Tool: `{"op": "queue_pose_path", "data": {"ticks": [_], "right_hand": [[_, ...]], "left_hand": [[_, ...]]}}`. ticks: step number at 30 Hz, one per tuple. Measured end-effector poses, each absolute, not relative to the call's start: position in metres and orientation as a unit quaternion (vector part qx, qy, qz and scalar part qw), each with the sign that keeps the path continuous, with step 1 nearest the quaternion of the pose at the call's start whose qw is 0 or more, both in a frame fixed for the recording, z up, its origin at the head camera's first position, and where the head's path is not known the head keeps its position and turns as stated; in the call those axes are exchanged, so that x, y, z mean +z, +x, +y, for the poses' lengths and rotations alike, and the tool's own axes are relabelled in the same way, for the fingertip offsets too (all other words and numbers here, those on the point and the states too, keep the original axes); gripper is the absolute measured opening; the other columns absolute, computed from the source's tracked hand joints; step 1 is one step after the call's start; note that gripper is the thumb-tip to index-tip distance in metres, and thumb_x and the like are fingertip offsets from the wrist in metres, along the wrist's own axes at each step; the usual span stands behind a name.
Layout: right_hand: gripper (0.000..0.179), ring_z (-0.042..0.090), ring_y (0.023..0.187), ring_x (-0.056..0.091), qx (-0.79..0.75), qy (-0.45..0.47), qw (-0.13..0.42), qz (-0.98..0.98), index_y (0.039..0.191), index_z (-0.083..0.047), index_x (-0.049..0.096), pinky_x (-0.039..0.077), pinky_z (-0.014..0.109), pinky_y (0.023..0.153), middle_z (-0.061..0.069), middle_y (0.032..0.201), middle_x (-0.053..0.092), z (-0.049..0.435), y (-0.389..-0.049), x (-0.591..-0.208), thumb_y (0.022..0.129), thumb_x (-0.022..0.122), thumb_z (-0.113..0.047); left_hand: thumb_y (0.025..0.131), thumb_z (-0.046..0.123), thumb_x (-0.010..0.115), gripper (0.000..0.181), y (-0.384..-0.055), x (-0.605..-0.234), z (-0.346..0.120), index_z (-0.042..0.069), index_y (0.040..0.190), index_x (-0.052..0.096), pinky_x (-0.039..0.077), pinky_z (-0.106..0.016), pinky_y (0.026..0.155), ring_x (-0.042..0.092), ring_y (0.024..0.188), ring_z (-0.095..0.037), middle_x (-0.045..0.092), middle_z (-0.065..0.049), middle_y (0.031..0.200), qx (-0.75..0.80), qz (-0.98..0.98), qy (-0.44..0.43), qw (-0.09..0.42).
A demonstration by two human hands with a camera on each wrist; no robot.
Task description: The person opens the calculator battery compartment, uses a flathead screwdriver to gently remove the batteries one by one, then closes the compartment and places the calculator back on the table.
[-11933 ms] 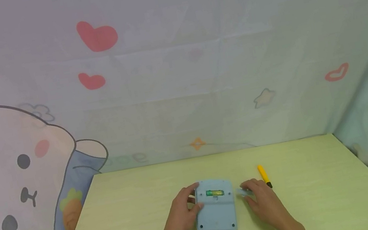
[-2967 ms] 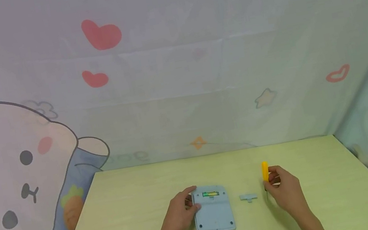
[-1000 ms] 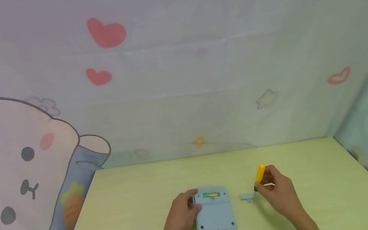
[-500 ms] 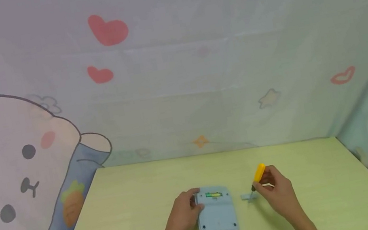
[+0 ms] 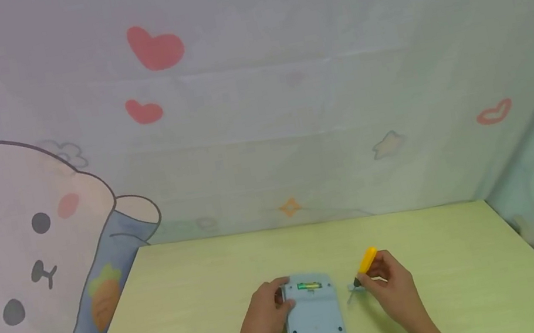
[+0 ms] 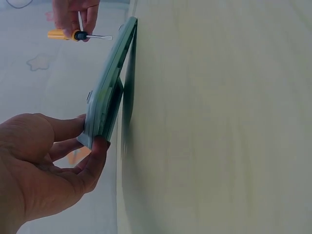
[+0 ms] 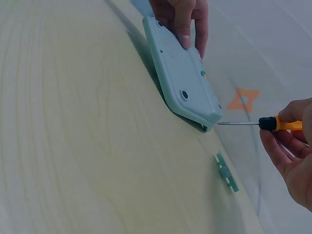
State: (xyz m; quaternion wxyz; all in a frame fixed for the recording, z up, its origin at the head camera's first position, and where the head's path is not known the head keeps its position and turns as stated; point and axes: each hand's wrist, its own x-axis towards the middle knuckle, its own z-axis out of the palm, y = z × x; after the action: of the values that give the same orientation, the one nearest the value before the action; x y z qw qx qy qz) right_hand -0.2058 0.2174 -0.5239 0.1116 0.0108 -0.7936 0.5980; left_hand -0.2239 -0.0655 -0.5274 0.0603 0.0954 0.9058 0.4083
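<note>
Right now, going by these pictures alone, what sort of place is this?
Probably an indoor tabletop workspace: a pale wood-grain table, a creased cartoon-print sheet behind it, and a yellow screwdriver in the right hand, near a light-blue device whose battery shows.

There are two hands (image 5: pixel 265 313) (image 5: pixel 395 289), one screwdriver (image 5: pixel 368 260), one light-blue device (image 5: pixel 315 316), one battery (image 5: pixel 309 286), one tabbed piece (image 7: pixel 225 173) and one desk (image 5: pixel 202 285).
</note>
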Motion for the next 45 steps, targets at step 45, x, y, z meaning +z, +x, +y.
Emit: {"op": "queue_pose_path", "data": {"ticks": [45], "right_hand": [[0.029,0.029,0.094,0.073,0.621,0.055,0.132,-0.771,0.119,-0.004,0.059,0.061,0.024,0.082,0.014,0.104,0.072,0.19,-0.238,-0.516,0.097,0.078,-0.007]], "left_hand": [[0.096,0.013,0.079,0.045,-0.231,-0.532,-0.06,0.005,0.139,0.067,0.047,-0.033,0.073,0.054,0.088,-0.017,0.06,-0.004,0.101,0.411,0.904,0.094,0.065]]}}
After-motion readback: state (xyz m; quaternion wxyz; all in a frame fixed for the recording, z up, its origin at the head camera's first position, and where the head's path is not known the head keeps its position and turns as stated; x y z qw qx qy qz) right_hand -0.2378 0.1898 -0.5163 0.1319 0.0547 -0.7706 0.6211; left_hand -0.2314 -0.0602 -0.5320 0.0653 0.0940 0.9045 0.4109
